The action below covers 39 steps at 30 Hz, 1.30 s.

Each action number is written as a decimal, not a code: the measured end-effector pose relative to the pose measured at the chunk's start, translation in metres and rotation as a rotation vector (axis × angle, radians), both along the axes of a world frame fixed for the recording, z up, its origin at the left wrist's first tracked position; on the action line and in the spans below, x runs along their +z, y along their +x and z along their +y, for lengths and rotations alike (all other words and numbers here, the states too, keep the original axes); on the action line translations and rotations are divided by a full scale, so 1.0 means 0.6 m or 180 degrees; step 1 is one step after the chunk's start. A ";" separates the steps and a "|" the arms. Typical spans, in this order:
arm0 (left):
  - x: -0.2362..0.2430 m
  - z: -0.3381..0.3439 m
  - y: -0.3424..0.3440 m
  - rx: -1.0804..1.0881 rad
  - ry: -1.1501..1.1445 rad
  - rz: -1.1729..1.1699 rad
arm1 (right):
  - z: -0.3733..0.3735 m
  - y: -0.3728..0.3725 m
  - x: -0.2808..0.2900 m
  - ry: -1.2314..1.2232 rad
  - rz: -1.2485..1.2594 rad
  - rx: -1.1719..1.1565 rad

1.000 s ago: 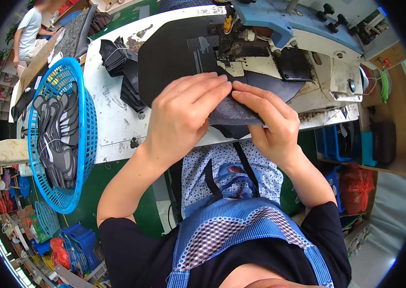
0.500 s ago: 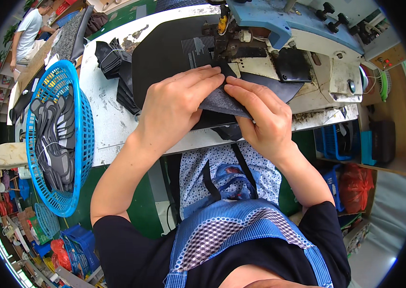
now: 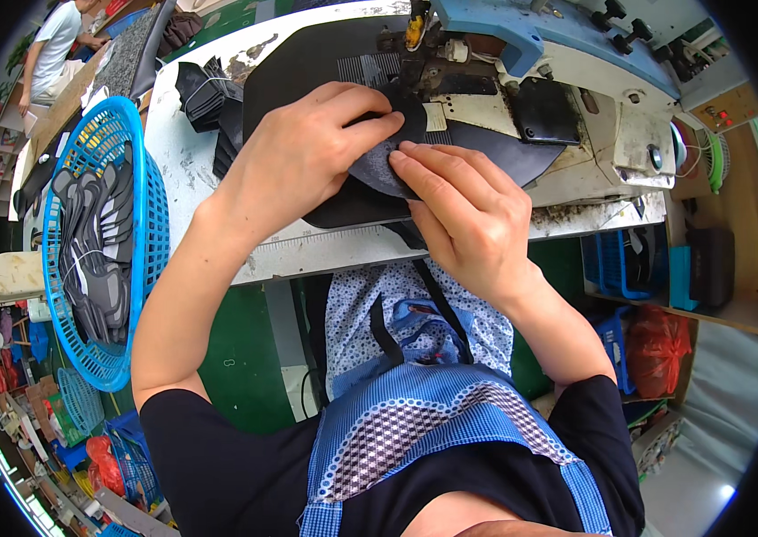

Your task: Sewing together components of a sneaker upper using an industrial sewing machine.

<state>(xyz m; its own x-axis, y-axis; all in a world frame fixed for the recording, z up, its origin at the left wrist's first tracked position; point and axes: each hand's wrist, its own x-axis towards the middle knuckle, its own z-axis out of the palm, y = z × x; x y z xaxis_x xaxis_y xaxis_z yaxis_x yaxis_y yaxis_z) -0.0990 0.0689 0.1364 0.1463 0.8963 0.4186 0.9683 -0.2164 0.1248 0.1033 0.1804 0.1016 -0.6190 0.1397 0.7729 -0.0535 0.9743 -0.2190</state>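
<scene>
Both hands are pressing on a dark grey fabric piece (image 3: pixel 377 167) that is lying on the black mat (image 3: pixel 307 72) toward the far edge of the white surface (image 3: pixel 184 161), directly in front of the needle area of the blue-topped sewing machine (image 3: pixel 558 45). The left hand (image 3: pixel 303 152) is lying over the piece's left side with its fingers together and stretched flat, fingertips pinning the fabric near the machine's foot; its grip is pressing down rather than closing around anything. The right hand (image 3: pixel 468 215) is coming in from the near right, its fingers also held together and extended, tips touching the fabric just beside the left hand's fingertips, so the piece is being held flat between the two hands. Just left of the mat, a stack of black cut pieces (image 3: pixel 204 98) is sitting near the far left corner of the surface. At the left edge of the surface a blue plastic basket (image 3: pixel 150 233) is resting, holding grey and black shoe-upper pieces (image 3: pixel 97 242). Another person in a light shirt (image 3: pixel 52 45) is working at a bench well beyond the far left corner. A blue checked apron (image 3: pixel 415 430) is covering the person's lap below the near edge.
</scene>
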 end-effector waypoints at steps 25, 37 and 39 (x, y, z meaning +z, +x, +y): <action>-0.013 0.014 -0.036 0.0013 0.0237 0.0369 | 0.029 -0.002 0.004 -0.0039 -0.0169 -0.0122; -0.015 0.035 -0.091 0.0249 0.0176 0.0433 | 0.035 -0.021 0.009 -0.0043 -0.0378 -0.0189; -0.014 0.037 -0.096 0.0325 0.0099 0.0364 | 0.037 -0.021 0.009 -0.0056 -0.0373 -0.0168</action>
<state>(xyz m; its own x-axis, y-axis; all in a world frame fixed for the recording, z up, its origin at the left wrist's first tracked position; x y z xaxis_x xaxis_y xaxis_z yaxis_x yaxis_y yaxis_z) -0.1564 0.0912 0.1282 0.1034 0.8958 0.4323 0.9930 -0.1181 0.0073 0.0910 0.2028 0.1069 -0.6963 0.1874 0.6928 0.0247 0.9710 -0.2378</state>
